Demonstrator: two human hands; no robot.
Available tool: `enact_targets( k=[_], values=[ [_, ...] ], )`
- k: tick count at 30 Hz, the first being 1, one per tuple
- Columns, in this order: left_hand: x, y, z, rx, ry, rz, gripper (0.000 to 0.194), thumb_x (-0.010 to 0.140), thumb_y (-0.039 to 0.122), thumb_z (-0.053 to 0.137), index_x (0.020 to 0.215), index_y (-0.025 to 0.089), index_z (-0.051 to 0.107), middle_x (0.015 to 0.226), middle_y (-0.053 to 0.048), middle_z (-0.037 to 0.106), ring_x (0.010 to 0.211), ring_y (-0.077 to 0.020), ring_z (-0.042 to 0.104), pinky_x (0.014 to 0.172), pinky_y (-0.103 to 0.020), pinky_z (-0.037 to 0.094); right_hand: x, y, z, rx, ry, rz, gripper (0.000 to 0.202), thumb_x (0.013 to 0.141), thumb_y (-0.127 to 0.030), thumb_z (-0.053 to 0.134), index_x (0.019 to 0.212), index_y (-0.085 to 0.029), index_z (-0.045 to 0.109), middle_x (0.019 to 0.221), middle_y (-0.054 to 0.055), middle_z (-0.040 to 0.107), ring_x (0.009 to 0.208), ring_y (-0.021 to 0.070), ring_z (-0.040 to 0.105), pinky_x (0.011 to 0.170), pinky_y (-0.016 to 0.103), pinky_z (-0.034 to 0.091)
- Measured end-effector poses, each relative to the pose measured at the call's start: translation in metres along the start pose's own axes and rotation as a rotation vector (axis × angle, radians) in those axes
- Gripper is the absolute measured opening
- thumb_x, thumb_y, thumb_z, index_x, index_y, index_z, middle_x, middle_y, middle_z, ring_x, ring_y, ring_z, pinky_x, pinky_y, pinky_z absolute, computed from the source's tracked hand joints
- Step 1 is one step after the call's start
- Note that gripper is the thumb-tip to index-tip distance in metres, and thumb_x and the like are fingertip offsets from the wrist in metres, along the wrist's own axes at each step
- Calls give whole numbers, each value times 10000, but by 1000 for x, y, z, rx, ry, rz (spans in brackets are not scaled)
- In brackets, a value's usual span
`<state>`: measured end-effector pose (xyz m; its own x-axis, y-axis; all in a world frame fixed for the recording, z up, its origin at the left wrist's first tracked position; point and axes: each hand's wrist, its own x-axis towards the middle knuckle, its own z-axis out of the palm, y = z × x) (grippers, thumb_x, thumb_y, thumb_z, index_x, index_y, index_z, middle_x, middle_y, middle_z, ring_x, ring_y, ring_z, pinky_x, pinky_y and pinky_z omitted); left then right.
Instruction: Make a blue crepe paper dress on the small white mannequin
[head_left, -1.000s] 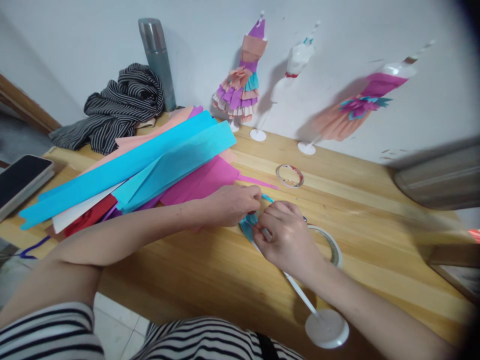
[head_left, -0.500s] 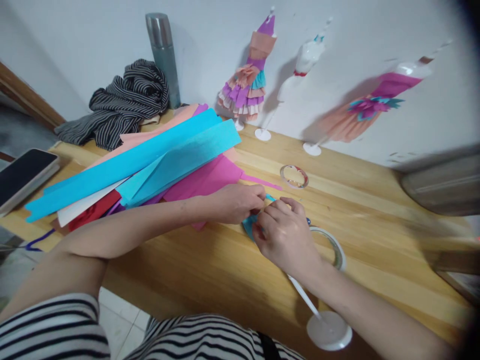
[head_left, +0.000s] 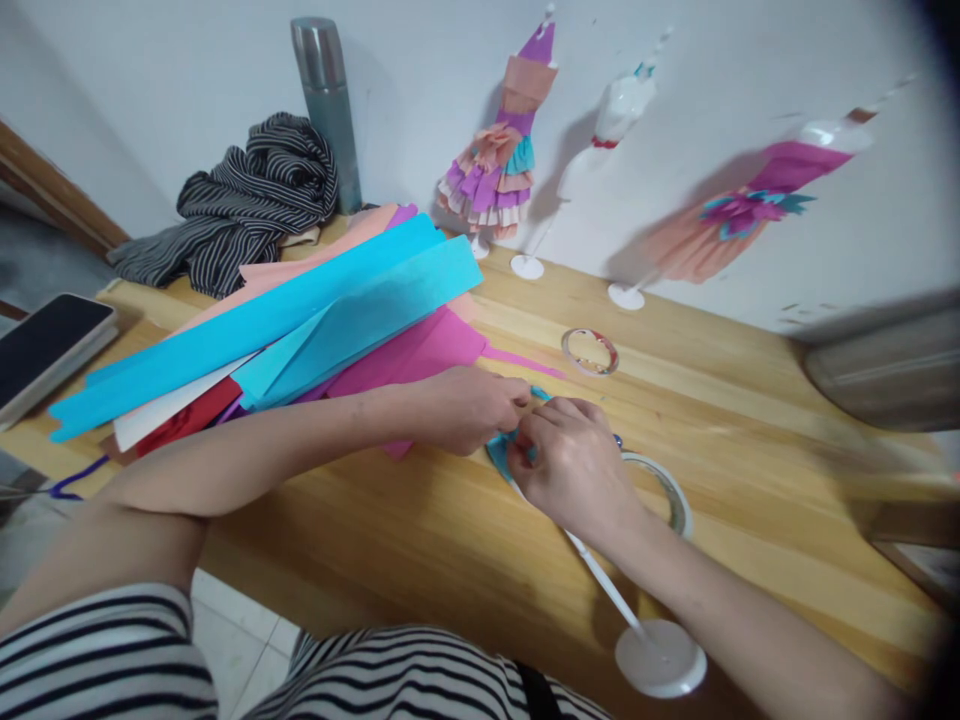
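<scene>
A small dress-form mannequin lies tilted toward me on the wooden table, its white pole and round white base pointing at the front edge. Blue crepe paper is wrapped about its body, mostly hidden by my hands. My left hand comes from the left, its fingers pinched together at the upper side of the blue paper. Facing it, my right hand is closed with bent fingers on the same paper. Exactly what the fingertips grip is hidden. Beside my right wrist lies a roll of tape.
Blue paper sheets lie over pink, peach, white and red ones at left. A clear tape ring lies ahead. Along the wall stand a ruffled-dress mannequin, a bare mannequin and a pink-topped one. A phone and flask are left.
Both hands stay at the blue paper; the right hand's fingers have curled in slightly and the hands have shifted a little. The rest stays in place.
</scene>
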<state>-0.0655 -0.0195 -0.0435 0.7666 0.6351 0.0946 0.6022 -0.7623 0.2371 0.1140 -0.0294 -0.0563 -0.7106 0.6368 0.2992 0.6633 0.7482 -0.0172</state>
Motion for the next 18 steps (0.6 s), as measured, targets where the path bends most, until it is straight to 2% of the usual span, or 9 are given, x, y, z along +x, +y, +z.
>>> enact_targets(
  k=[3,8,18],
  values=[
    [-5,7,-7,91,-101,53,140,829,122,538,845,154,674,1057,-92,638,897,-198,595,676,-280,460,0,1,0,1,-29,19,127,702,-139,536,587,-185,564,614,65,645,672,222,557,713,342,349],
    [-13,11,-3,158,-75,62,165,890,143,492,920,136,654,1012,-102,627,886,-203,583,616,-278,436,-2,2,-4,18,-74,36,143,743,-176,572,601,-183,551,635,63,644,679,221,561,695,338,340],
    [-20,10,0,203,-95,25,158,915,171,477,959,165,628,1063,-85,614,868,-193,594,548,-273,387,-9,14,-9,85,-57,-6,149,804,-270,636,698,-177,589,635,39,619,674,212,543,697,331,366]
  ],
)
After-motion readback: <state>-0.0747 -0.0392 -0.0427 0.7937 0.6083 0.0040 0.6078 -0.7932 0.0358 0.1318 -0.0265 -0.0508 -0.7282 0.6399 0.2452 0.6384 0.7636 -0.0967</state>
